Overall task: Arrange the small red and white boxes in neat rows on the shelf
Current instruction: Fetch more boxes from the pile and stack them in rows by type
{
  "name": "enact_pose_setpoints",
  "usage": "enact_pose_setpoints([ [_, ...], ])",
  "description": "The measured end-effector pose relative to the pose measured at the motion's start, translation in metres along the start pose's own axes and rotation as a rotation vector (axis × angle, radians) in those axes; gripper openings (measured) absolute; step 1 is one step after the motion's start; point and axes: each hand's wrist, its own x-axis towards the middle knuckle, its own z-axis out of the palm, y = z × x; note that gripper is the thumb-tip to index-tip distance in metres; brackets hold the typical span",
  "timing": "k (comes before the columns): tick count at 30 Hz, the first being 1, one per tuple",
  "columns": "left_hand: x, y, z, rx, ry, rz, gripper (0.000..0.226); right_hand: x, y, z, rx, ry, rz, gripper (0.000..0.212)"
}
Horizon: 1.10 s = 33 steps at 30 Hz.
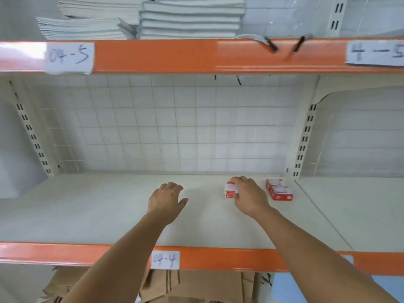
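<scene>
Right hand [247, 193] grips small red-and-white cardboard box [230, 190], aligning with placed pair [279, 189] | left hand [167, 199] released, we judge steadying above cream shelf [87, 211]

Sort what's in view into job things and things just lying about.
Job: box held by the right hand; placed boxes; shelf; left hand, holding nothing.
Lying about: paper stacks; labels; cardboard below.
</scene>
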Motion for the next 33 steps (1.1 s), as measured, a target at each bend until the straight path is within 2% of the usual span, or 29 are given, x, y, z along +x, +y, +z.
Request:
enact_pose_setpoints([
  [5, 0.006, -0.054, -0.003, -0.022, -0.008, 0.001, 0.043, 0.021, -0.062, 0.028, 0.064, -0.047, 0.009, 0.041],
  [14, 0.017, -0.095, -0.003, -0.048, 0.004, -0.024, 0.045, 0.057, -0.125, 0.051, 0.073, -0.104, -0.087, 0.04],
  [28, 0.049, -0.098, 0.009, -0.114, 0.054, 0.004, 0.048, 0.095, -0.153, 0.082, 0.105, -0.178, -0.128, 0.039],
  [33, 0.058, -0.079, 0.016, -0.146, 0.021, 0.091, 0.046, 0.09, -0.136, 0.078, 0.112, -0.118, -0.119, 0.038],
])
